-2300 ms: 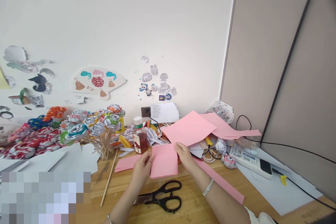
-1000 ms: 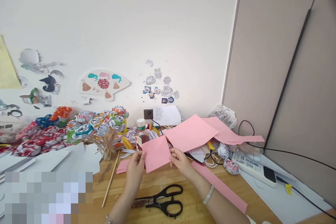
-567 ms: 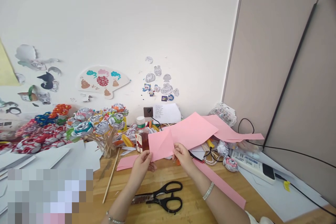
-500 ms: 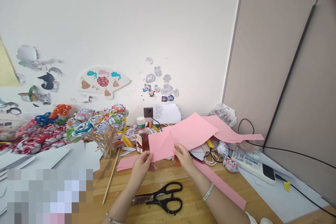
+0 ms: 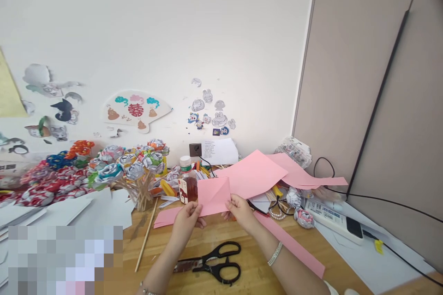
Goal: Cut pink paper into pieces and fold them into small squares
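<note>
**Pink paper pinched between two hands over a crowded craft table**

Wooden and cluttered, the table [image 5: 249,276] ran up to a white wall stuck with cartoon cut-outs, and a grey partition closed off the right side. A blurred block covered the lower left corner, hiding whatever lay there. Both forearms were cut off by the bottom edge of the view.

The left hand [image 5: 188,218] pinched the lower left corner of a small pink paper piece [image 5: 213,195], thumb on the near face; the fingers behind the sheet could not be seen. The right hand [image 5: 239,208] pinched its lower right corner in the same way, a bracelet on that wrist. The piece was held up off the table, just in front of a small bottle [image 5: 188,184], its face tilted toward the camera. It looked roughly square, so no long axis stood out; a diagonal crease ran from its upper right corner down toward the left. Whether it was one layer or folded double was hard to tell.

Black scissors [image 5: 216,263] lay flat on the wood nearer the person, blades pointing left. A wooden stick [image 5: 145,236] lay left of the hands. Larger pink sheets [image 5: 256,173] spread behind the right hand, partly covering other clutter. Paper flowers [image 5: 114,166] on sticks stood at the left.
</note>
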A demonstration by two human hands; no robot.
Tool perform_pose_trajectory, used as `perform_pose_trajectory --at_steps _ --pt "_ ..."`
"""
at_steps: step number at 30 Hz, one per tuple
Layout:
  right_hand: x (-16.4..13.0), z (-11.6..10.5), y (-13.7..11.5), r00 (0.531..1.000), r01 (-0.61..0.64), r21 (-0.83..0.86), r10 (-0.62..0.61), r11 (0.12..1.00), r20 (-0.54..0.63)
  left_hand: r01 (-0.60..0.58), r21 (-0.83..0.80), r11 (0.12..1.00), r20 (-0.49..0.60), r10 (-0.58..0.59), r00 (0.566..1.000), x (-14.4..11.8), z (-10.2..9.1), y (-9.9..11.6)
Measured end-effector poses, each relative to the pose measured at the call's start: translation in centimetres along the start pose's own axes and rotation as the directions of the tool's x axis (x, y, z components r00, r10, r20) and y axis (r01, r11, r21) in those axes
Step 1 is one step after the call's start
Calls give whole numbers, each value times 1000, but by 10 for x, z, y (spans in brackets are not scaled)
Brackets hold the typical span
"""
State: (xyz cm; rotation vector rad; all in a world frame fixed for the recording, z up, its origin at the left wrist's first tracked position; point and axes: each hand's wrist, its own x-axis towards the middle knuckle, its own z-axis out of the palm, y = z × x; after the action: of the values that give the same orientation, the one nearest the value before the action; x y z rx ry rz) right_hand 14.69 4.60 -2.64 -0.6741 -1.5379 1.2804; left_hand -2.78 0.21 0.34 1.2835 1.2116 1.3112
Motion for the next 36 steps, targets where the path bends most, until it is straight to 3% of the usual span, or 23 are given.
perform_pose_trajectory --at_steps 8,17,36 --pt "-3 1 -10 1000 -16 27 16 999 21 1 -1 1000 0 -1 1000 -1 0 2" --pt "3 -3 4 993 -101 35 103 994 -60 44 22 999 27 -45 999 -1 2 -4" --pt "2 -1 3 995 -86 28 87 996 -40 66 71 995 86 -72 994 0 2 -6"
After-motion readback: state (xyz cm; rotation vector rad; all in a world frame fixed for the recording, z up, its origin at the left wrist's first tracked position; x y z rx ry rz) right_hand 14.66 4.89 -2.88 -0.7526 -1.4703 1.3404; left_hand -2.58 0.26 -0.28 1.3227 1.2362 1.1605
